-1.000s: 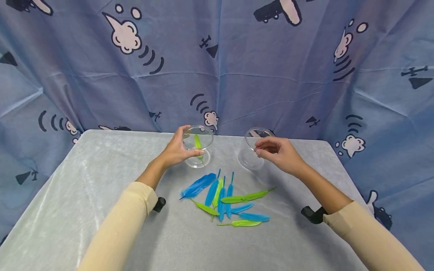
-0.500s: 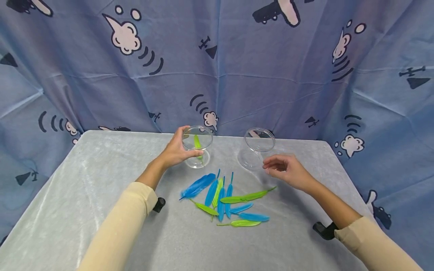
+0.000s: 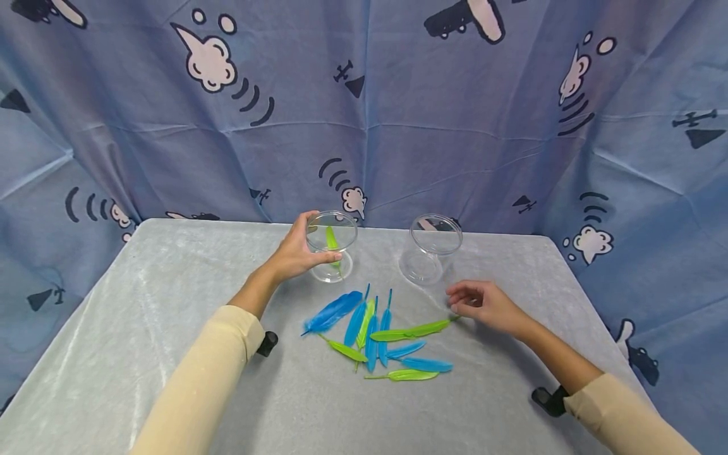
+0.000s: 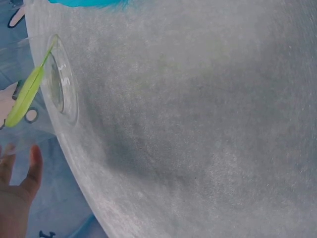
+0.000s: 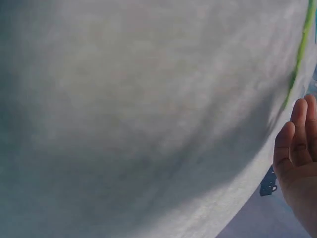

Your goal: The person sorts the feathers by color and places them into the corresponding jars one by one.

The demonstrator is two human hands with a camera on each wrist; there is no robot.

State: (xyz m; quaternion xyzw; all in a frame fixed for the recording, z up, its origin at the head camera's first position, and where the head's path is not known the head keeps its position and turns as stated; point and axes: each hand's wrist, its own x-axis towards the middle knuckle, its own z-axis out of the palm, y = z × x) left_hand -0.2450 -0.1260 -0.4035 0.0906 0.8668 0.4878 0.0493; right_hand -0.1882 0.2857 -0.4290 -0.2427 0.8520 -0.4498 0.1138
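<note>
My left hand (image 3: 296, 253) grips the side of a clear plastic cup (image 3: 332, 276) standing near the table's far edge. Inside that cup leans one green feather (image 4: 26, 96). My right hand (image 3: 483, 305), fingers loosely bent and holding nothing, hovers by the quill end of a long green feather (image 3: 418, 330). Whether a fingertip touches the quill, I cannot tell. A second clear cup (image 3: 421, 268) stands upright beyond the right hand, with no feather seen in it. Between the arms lie several blue feathers (image 3: 332, 311) and more green feathers (image 3: 347, 349), some overlapping.
A pale grey cloth covers the table (image 3: 188, 284). Behind it hangs a blue patterned curtain (image 3: 307, 139), close to the far edge and both cups. Black wrist mounts (image 3: 550, 400) stick out from the sleeves.
My right hand has left the rim of the right cup and come down toward the long green feather's quill. The left hand and its cup have stayed put.
</note>
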